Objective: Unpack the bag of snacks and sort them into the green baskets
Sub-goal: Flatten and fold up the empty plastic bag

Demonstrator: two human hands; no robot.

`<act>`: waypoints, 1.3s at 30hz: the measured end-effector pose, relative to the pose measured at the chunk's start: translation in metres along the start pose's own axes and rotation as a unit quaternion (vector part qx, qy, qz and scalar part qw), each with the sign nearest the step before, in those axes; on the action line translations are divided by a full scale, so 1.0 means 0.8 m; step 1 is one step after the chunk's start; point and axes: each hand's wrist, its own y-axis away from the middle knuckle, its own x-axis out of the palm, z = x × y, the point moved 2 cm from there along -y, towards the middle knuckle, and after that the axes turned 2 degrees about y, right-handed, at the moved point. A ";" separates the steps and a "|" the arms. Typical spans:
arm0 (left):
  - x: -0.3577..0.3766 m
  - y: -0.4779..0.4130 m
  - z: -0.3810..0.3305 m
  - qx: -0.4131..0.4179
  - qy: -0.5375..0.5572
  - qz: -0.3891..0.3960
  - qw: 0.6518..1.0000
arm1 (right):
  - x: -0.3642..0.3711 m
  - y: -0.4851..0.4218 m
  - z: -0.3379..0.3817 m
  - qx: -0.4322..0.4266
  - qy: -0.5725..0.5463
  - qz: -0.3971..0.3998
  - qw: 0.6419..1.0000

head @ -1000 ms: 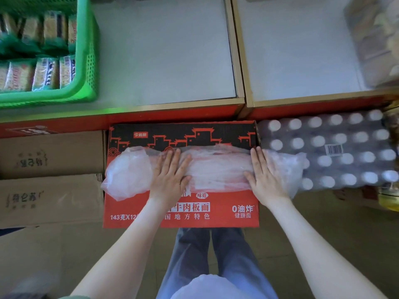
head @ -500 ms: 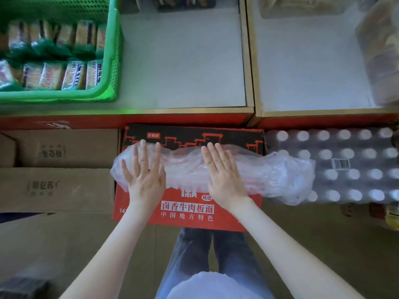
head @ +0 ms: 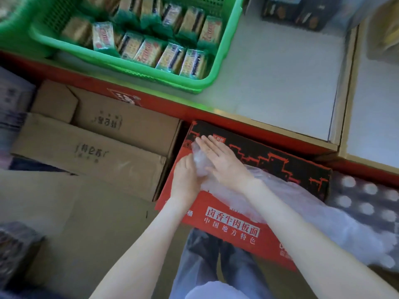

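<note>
An empty-looking clear plastic bag [head: 302, 203] lies flattened across the top of a red and black noodle carton [head: 233, 227]. Both my hands are at the bag's left end. My left hand [head: 185, 178] curls round the bunched end from below; its fingertips are hidden. My right hand [head: 224, 162] lies on top of that end with straight fingers, pressing the plastic down. A green basket [head: 218, 67] stands on the shelf above, filled with rows of wrapped snack packets [head: 149, 50].
Brown cardboard boxes [head: 97, 143] sit to the left of the carton, a shrink-wrapped pack of bottles [head: 367, 199] to its right. The grey shelf [head: 276, 78] has a red front edge and a wooden divider. A dark box [head: 302, 14] stands at the shelf's back.
Both hands slid left along the bag, from spread apart to meeting at its left end. The camera view swung left and tilted.
</note>
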 end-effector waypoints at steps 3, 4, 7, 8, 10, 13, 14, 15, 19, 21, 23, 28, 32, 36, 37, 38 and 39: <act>-0.004 -0.005 -0.011 0.159 -0.063 -0.077 0.982 | -0.024 -0.022 -0.006 0.026 -0.041 0.155 0.987; -0.006 -0.007 -0.014 0.190 -0.073 -0.093 0.975 | -0.029 -0.026 -0.008 0.045 -0.045 0.193 0.979; -0.019 -0.012 -0.020 0.247 -0.059 -0.132 0.958 | -0.043 -0.026 -0.013 0.094 -0.044 0.235 0.966; -0.025 -0.013 -0.020 0.250 -0.051 -0.134 0.958 | -0.048 -0.022 -0.013 0.087 -0.047 0.220 0.970; -0.026 -0.014 -0.013 0.214 0.001 -0.095 0.972 | -0.054 -0.010 -0.019 0.063 -0.055 0.161 0.983; -0.035 -0.016 -0.019 0.001 0.286 0.043 0.957 | -0.056 0.021 -0.033 0.030 -0.085 0.014 0.996; -0.035 -0.017 -0.028 -0.050 0.331 0.097 0.937 | -0.055 0.031 -0.039 0.003 -0.081 -0.040 0.996; -0.036 -0.018 -0.039 -0.042 0.328 0.132 0.934 | -0.054 0.042 -0.047 -0.020 -0.069 -0.081 0.994; -0.015 -0.016 -0.072 0.279 0.055 0.011 0.959 | -0.049 0.083 -0.084 -0.067 0.082 -0.067 0.992; 0.006 -0.004 -0.087 0.352 -0.041 0.018 0.935 | -0.044 0.113 -0.111 -0.039 0.198 0.042 0.979; 0.029 0.017 -0.093 0.382 -0.103 0.083 0.915 | -0.040 0.142 -0.128 0.005 0.232 0.112 0.966; 0.042 0.051 -0.093 0.282 -0.021 0.216 0.934 | -0.031 0.166 -0.131 0.077 0.133 0.156 0.976; 0.029 0.051 -0.090 0.110 0.121 0.004 0.986 | -0.044 0.145 -0.103 -0.014 0.074 -0.053 0.996; 0.030 0.045 -0.088 -0.093 0.093 0.018 0.991 | -0.053 0.105 -0.079 -0.118 0.065 -0.168 0.977; 0.031 0.042 -0.088 -0.126 0.063 0.045 0.989 | -0.055 0.094 -0.076 -0.108 0.045 -0.152 0.981; 0.032 0.040 -0.087 -0.151 0.035 0.069 0.986 | -0.055 0.084 -0.075 -0.091 0.036 -0.103 0.990; 0.033 0.038 -0.085 -0.171 0.018 0.084 0.982 | -0.054 0.075 -0.075 -0.075 0.054 -0.032 0.995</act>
